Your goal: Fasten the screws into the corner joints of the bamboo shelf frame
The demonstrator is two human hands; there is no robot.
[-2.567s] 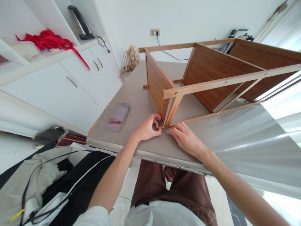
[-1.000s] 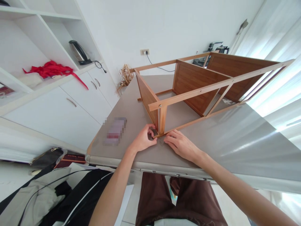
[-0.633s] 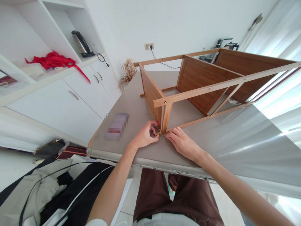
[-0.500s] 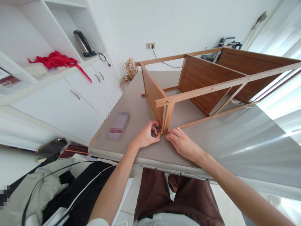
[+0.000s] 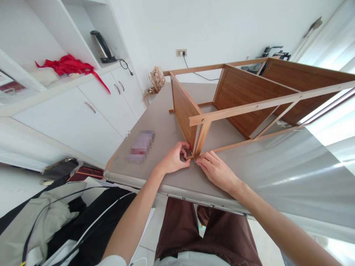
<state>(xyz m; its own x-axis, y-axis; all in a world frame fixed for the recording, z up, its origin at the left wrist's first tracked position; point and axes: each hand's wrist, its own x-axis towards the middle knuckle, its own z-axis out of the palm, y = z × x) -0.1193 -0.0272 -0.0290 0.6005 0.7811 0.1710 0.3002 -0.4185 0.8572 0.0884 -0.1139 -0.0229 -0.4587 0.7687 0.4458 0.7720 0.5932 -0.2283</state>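
A wooden shelf rack [image 5: 244,105] lies on its side on the grey-topped table [image 5: 172,184], its panels standing on edge. My left hand [image 5: 175,158] curls its thumb and fingers around the near lower corner of the frame, at the end of the bottom rail. Just right of that corner, my right hand [image 5: 215,168] pinches a small silver metal piece, which looks like a hex key [image 5: 195,161]; most of it is hidden by the fingers. Above both hands, a bolt head [image 5: 203,120] shows in the upper rail's end.
A blurred flat item [image 5: 141,147] lies on the table to the left. White cabinets [image 5: 63,122] with an electric kettle [image 5: 102,47] and red ribbon [image 5: 69,68] stand beyond it. Dried stalks [image 5: 155,82] are at the far corner. Clothes and cables [image 5: 83,218] lie at lower left.
The view has shifted slightly, so the rack appears a little farther right. Both hands keep their places at the corner, with only a slight movement of the right fingers.
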